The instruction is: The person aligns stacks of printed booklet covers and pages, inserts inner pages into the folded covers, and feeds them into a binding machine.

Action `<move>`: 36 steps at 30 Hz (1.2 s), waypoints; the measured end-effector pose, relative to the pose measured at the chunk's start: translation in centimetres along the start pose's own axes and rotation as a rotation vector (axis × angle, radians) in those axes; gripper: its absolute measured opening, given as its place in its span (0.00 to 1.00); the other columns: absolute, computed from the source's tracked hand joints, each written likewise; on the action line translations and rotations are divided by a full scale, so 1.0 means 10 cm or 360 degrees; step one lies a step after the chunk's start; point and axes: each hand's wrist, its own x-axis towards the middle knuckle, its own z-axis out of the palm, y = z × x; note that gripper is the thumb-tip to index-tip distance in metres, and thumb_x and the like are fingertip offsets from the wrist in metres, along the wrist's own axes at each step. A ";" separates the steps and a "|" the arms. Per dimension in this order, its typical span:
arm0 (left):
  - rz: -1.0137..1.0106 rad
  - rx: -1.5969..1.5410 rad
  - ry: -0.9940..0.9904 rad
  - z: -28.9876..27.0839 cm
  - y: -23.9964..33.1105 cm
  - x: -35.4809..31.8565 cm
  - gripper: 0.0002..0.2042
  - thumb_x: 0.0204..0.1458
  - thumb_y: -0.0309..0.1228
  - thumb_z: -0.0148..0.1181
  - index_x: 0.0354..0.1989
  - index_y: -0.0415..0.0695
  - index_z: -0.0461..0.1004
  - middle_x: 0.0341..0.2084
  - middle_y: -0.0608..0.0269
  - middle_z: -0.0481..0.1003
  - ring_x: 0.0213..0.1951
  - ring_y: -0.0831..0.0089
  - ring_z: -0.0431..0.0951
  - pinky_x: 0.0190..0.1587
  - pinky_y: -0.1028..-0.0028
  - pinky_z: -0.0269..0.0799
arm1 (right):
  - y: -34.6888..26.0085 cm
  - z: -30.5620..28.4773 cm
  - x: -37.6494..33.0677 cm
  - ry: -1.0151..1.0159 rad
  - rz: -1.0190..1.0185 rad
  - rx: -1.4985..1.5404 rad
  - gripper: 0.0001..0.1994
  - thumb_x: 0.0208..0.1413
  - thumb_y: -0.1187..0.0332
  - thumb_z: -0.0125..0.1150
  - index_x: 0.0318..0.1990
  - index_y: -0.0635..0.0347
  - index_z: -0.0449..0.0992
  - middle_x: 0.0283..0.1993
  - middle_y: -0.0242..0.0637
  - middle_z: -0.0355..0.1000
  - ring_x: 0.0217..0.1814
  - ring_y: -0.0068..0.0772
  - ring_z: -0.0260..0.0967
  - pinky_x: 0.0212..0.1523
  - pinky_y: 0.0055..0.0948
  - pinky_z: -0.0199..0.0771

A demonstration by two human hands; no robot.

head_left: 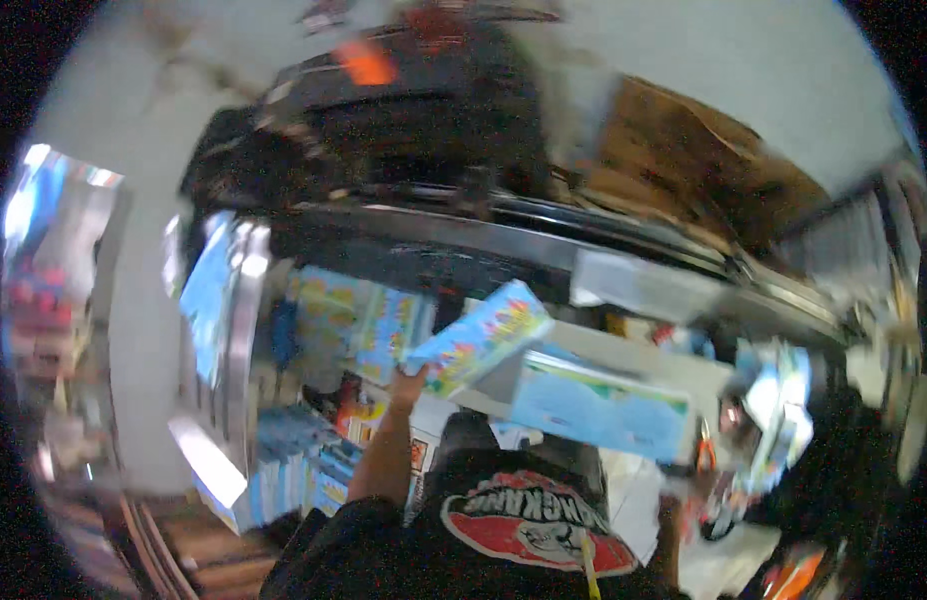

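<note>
My left hand is closed on the near left end of a long, light-blue printed box with colourful pictures on it. The box is tilted, its far end raised to the right. To its right lies another light-blue flat piece, perhaps a carton panel, on the white work surface. Low at the right, my right hand is smeared by motion and its fingers do not show clearly. Nearest to it are orange-handled scissors and a dark ring-shaped thing.
Stacked blue printed cartons stand behind my left hand, with more blue boxes at lower left. A crumpled blue-and-white bundle lies at the right. Black bags and brown cardboard rest on the shelf above.
</note>
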 end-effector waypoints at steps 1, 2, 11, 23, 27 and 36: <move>0.0092 0.0306 0.0028 -0.10 0.10 -0.15 0.31 0.44 0.42 0.71 0.52 0.33 0.69 0.41 0.47 0.77 0.43 0.56 0.79 0.47 0.61 0.74 | -0.18 -0.08 -0.01 0.0023 0.0069 0.0153 0.18 0.57 0.52 0.60 0.41 0.59 0.71 0.32 0.39 0.70 0.31 0.37 0.69 0.31 0.39 0.69; 0.0216 0.0622 0.0000 0.05 0.33 -0.32 0.30 0.45 0.41 0.70 0.52 0.34 0.69 0.41 0.48 0.78 0.42 0.57 0.79 0.46 0.62 0.74 | -0.28 -0.22 -0.02 0.0105 0.0185 0.0385 0.18 0.57 0.52 0.60 0.41 0.59 0.71 0.32 0.39 0.70 0.31 0.37 0.69 0.31 0.38 0.69; 0.1005 0.0664 0.0663 -2.38 2.20 -0.46 0.18 0.51 0.32 0.63 0.49 0.40 0.73 0.42 0.51 0.77 0.44 0.59 0.78 0.48 0.64 0.72 | -3.17 -1.09 -0.63 -0.0296 -0.0418 0.1039 0.17 0.57 0.54 0.60 0.42 0.59 0.72 0.34 0.40 0.71 0.32 0.37 0.70 0.32 0.38 0.70; 0.1018 0.1510 0.0182 -5.64 2.70 2.56 0.55 0.32 0.51 0.74 0.69 0.39 0.51 0.67 0.42 0.52 0.69 0.47 0.51 0.69 0.58 0.50 | -5.05 -1.28 -2.31 -0.0930 -0.0774 0.0610 0.16 0.56 0.57 0.61 0.43 0.59 0.72 0.36 0.41 0.73 0.34 0.37 0.71 0.33 0.36 0.71; 0.0874 0.1798 -0.0108 -5.55 3.07 3.17 0.63 0.24 0.54 0.77 0.71 0.41 0.46 0.66 0.39 0.53 0.68 0.45 0.51 0.69 0.55 0.48 | -5.31 -1.37 -2.50 -0.0956 -0.0788 0.0575 0.15 0.56 0.58 0.61 0.44 0.59 0.72 0.36 0.41 0.73 0.35 0.37 0.72 0.34 0.36 0.71; 0.0229 0.2014 -0.0132 -5.26 3.37 3.52 0.68 0.16 0.69 0.72 0.67 0.38 0.53 0.61 0.40 0.63 0.62 0.47 0.64 0.64 0.50 0.56 | -5.58 -1.39 -2.85 -0.0957 -0.0773 0.0671 0.14 0.56 0.60 0.62 0.45 0.59 0.73 0.38 0.41 0.74 0.36 0.37 0.72 0.35 0.35 0.72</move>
